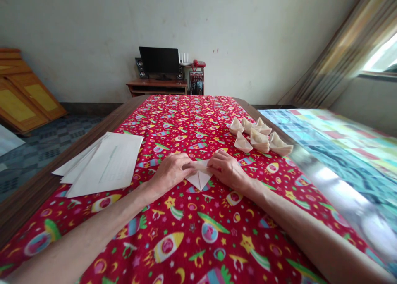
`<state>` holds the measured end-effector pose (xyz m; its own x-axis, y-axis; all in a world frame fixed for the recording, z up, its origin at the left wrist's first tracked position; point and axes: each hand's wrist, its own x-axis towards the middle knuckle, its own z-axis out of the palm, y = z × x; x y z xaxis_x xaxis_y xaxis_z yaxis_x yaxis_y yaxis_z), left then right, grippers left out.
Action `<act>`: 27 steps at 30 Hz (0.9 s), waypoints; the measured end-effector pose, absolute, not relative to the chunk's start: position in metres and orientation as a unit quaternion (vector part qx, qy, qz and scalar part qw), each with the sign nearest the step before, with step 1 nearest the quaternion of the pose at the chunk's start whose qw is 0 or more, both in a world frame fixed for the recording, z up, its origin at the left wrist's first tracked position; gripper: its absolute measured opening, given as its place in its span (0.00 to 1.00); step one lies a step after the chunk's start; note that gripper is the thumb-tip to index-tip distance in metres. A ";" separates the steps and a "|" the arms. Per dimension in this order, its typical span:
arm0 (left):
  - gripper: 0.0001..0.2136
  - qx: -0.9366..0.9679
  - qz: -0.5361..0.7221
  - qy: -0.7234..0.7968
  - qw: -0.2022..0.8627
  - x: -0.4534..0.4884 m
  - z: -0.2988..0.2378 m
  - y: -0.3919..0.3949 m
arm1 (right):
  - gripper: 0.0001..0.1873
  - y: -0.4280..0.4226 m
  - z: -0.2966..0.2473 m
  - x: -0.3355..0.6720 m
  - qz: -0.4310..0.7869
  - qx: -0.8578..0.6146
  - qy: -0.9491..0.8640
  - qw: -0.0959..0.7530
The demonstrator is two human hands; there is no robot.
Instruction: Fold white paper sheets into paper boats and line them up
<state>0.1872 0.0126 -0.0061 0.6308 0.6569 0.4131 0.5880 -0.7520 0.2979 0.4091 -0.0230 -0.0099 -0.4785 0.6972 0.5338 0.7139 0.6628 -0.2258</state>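
Observation:
A partly folded white paper lies on the red patterned tablecloth, its point toward me. My left hand presses on its left side with curled fingers. From the other side my right hand pinches the paper's upper right edge. Both hands touch the paper and nearly meet above it.
A stack of white paper sheets lies to the left on the cloth. Several folded paper boats sit at the far right near the table edge. Beyond the table stand a monitor desk and a wooden cabinet.

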 end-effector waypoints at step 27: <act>0.25 0.945 0.128 0.301 -0.025 0.195 -0.003 -0.058 | 0.12 -0.058 0.004 0.412 -0.086 -0.341 -0.923 0.160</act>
<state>0.1949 -0.0579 -0.0033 0.7859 0.5623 0.2574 0.5750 -0.8176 0.0304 0.4123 -0.0581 0.0042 -0.7167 0.6010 0.3537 0.6558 0.7533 0.0489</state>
